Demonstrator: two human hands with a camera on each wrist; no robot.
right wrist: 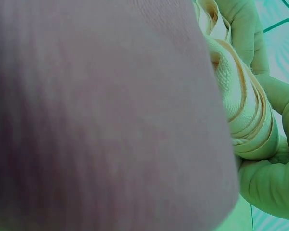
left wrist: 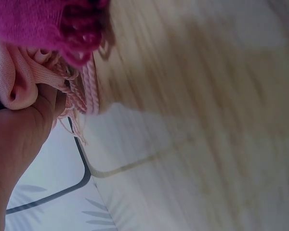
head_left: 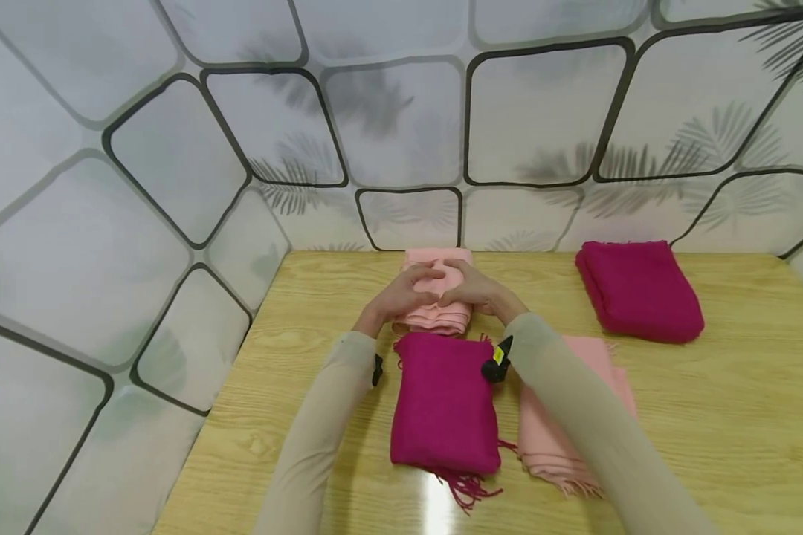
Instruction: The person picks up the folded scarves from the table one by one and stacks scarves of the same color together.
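At the back of the table lies a folded pink scarf point(head_left: 438, 257), its layered folds facing me. My left hand point(head_left: 404, 294) grips its left side and my right hand point(head_left: 476, 287) its right side, fingers and thumbs curved around the cloth. The left wrist view shows the pink scarf's rolled fold point(left wrist: 19, 82) and twisted fringe against the left hand point(left wrist: 21, 139). Hands and pink layers point(right wrist: 243, 101) appear at the right edge of the tinted right wrist view; a large blurred surface covers the rest. Nearer me, between my forearms, lies a folded magenta scarf point(head_left: 444, 405) with loose fringe.
A second folded pink scarf point(head_left: 549, 438) lies partly under my right forearm. Another folded magenta scarf point(head_left: 642, 293) sits at the back right of the wooden table point(head_left: 729, 416). A patterned wall covering point(head_left: 401, 119) rises behind the table and along its left side.
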